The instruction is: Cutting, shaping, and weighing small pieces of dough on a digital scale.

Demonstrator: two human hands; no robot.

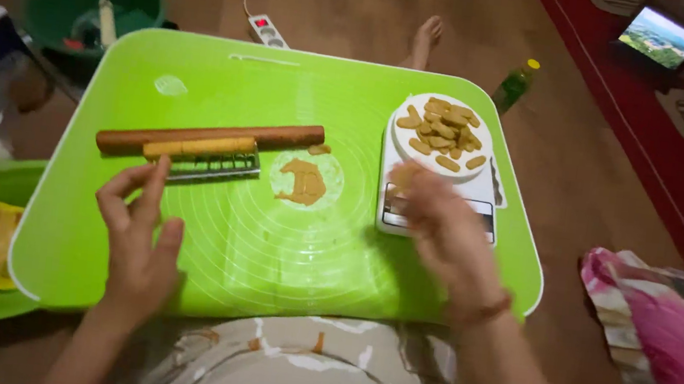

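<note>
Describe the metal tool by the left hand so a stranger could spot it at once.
On the green mat, find the brown rolling pin lying across its left half. A yellow dough strip lies against it, and just below sits the cutter. It is the only ridged, silvery metal piece there, beside the left hand's fingertips.

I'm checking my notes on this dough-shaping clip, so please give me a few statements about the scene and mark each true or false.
1. The plate of shaped dough pieces sits on a white kitchen scale. True.
2. The rolling pin is gripped in the left hand. False: it lies on the green mat, and the left hand is open below it, holding nothing.
3. A small patch of dough lies on the mat between the two hands. True.
4. The right hand rests on the person's lap. False: it is over the scale's front edge, blurred.
5. The green basin stands on the mat. False: it is on the floor beyond it.
</note>
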